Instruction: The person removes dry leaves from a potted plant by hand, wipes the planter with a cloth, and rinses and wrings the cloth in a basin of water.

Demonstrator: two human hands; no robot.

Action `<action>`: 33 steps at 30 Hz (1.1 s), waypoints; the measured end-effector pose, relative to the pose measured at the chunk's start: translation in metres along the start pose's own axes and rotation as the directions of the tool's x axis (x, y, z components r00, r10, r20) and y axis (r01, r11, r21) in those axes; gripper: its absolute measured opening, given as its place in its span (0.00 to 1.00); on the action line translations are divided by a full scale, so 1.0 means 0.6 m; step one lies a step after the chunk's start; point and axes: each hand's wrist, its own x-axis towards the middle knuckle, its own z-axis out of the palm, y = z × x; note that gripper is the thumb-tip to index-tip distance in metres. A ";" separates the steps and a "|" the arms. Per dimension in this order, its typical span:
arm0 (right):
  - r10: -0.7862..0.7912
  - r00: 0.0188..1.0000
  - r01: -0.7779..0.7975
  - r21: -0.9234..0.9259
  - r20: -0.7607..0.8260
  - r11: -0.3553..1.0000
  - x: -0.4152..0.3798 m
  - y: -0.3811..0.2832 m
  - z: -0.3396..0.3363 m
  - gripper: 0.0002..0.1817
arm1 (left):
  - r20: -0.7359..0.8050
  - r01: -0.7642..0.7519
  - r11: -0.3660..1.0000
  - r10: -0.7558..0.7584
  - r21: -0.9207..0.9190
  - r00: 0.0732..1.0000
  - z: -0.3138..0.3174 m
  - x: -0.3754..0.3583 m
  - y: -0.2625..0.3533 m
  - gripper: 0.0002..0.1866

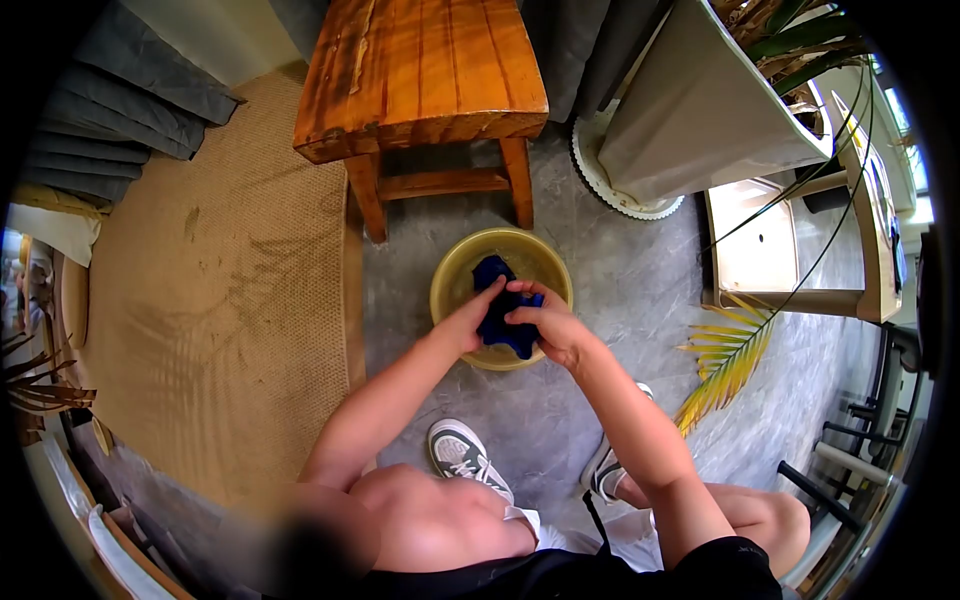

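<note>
A dark blue cloth is bunched up over a round yellowish basin on the floor. My left hand grips the cloth's left side, fingers pressed against it. On the right side, my right hand pinches the same cloth between thumb and fingers. Both hands are close together above the basin, and the cloth's lower edge hangs toward the near rim. Whether the basin holds water cannot be told.
A wooden stool stands just beyond the basin. Behind right is a large white planter; a palm frond hangs lower right. A brown mat covers the left floor. My shoes are near the basin.
</note>
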 end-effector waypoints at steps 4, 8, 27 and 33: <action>-0.138 0.985 0.147 -0.094 0.103 0.985 -0.035 -0.057 0.027 0.26 | 0.048 0.010 0.999 -0.012 0.041 0.999 -0.005 -0.006 -0.006 0.29; -0.174 0.980 0.176 -0.007 0.094 0.984 -0.090 -0.131 0.053 0.25 | -0.124 0.009 1.000 -0.006 0.027 0.992 0.022 -0.054 0.008 0.28; -0.678 0.708 0.335 -0.939 0.198 0.075 0.122 0.093 -0.083 0.24 | -0.012 0.156 -0.119 0.757 0.981 0.654 0.007 -0.020 -0.014 0.31; -0.738 0.673 0.173 -0.981 0.049 0.093 0.153 0.130 -0.066 0.24 | -0.123 0.292 -0.119 0.712 0.949 0.691 -0.004 0.022 -0.015 0.27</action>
